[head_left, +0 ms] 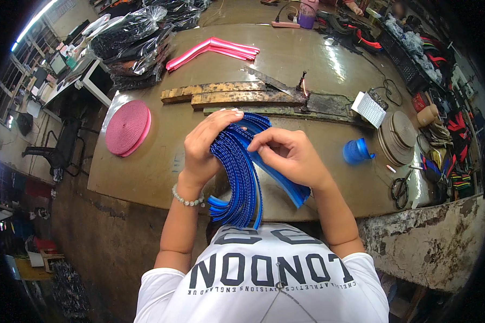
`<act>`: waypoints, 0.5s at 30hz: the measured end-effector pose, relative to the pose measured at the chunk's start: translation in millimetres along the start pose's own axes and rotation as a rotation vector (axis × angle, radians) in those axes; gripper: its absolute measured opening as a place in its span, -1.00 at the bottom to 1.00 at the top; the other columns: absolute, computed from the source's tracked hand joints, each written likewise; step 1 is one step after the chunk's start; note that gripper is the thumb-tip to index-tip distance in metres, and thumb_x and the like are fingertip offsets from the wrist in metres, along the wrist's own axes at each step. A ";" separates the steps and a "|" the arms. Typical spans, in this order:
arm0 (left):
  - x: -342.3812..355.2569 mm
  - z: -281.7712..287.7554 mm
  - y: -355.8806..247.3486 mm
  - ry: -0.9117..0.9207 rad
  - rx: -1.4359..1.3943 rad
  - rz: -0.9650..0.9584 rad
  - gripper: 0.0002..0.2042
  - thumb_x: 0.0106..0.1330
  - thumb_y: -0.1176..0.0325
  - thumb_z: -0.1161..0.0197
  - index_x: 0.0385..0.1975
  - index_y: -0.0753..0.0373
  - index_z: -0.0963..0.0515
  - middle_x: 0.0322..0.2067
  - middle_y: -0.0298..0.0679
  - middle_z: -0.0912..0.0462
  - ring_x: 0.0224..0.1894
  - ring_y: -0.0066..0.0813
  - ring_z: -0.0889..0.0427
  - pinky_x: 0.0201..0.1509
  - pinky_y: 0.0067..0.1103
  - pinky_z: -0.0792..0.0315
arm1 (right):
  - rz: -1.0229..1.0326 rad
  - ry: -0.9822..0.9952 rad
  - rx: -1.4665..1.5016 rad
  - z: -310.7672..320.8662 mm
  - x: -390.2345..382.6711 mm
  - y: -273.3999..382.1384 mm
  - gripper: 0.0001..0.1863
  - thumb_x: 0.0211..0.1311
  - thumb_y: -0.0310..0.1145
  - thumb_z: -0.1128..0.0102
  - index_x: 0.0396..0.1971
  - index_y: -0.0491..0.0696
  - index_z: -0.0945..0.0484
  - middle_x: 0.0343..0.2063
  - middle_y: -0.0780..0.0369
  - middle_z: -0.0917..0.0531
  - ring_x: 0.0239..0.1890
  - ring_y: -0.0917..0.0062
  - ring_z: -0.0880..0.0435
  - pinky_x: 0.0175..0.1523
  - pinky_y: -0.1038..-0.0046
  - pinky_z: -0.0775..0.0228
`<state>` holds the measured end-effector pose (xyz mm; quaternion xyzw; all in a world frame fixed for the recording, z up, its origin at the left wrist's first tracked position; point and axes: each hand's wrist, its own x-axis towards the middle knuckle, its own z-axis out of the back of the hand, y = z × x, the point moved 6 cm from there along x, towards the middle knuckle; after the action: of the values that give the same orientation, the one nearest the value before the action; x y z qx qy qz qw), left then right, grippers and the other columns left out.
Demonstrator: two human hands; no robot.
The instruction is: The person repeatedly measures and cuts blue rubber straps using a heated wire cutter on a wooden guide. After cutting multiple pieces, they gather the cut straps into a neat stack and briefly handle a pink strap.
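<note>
A thick bundle of blue webbing straps (237,167) arches over my hands at the table's near edge, its cut ends hanging toward me. My left hand (207,141) is wrapped round the left side of the bundle near its bend. On the other side, my right hand (286,153) has thumb and forefinger pinched at a strap in the bundle. Part of the straps fans out to the right below that hand. The fingers under the bundle are hidden.
Beyond my hands lies a wooden cutting jig (226,91) with a metal blade. A pink webbing roll (126,128) sits left, folded pink straps (213,49) farther back. To the right are a blue roll (355,151), beige rolls (397,137) and black scissors (399,191). Plastic-wrapped bundles (132,48) stand back left.
</note>
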<state>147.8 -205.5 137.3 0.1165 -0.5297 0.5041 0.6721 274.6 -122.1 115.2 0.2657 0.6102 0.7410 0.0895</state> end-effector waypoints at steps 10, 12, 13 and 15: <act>-1.1 1.6 1.0 0.017 0.032 -0.024 -0.61 -0.10 0.49 -0.34 -0.18 0.34 -0.53 -0.22 -0.11 -0.63 -0.10 -0.15 -0.61 0.07 -0.35 -0.44 | 0.001 -0.075 -0.037 -6.9 -3.5 -1.9 -0.86 0.12 -0.47 -0.21 -0.32 -0.18 -0.60 -0.44 0.26 -0.64 -0.39 0.73 -0.56 -0.29 0.64 -0.40; -3.5 3.1 -1.2 0.013 0.037 -0.022 -0.62 -0.10 0.50 -0.34 -0.18 0.34 -0.53 -0.22 -0.11 -0.63 -0.10 -0.15 -0.61 0.07 -0.36 -0.44 | 0.025 -0.136 0.037 -6.8 -3.6 0.3 -0.88 0.11 -0.46 -0.19 -0.36 -0.17 -0.61 -0.48 0.24 -0.65 -0.42 0.70 -0.58 -0.31 0.60 -0.41; -4.8 4.8 -1.7 0.014 0.038 -0.009 -0.61 -0.10 0.50 -0.33 -0.18 0.34 -0.53 -0.22 -0.11 -0.62 -0.10 -0.15 -0.61 0.07 -0.36 -0.44 | 0.024 -0.171 0.089 -6.3 -3.2 0.9 -0.88 0.11 -0.47 -0.18 -0.37 -0.17 -0.61 -0.48 0.23 -0.65 -0.42 0.68 -0.59 -0.30 0.59 -0.42; -8.5 10.2 -2.9 0.010 0.053 0.019 -0.61 -0.10 0.51 -0.32 -0.17 0.33 -0.53 -0.22 -0.10 -0.62 -0.10 -0.15 -0.60 0.06 -0.36 -0.43 | 0.044 -0.123 0.028 -11.8 -0.8 4.4 -0.89 0.11 -0.51 -0.16 -0.36 -0.18 -0.60 -0.44 0.24 -0.64 -0.40 0.69 -0.58 -0.28 0.61 -0.42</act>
<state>144.6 -218.6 135.6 0.1268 -0.5139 0.5251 0.6664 270.2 -133.7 117.8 0.3255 0.6077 0.7165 0.1068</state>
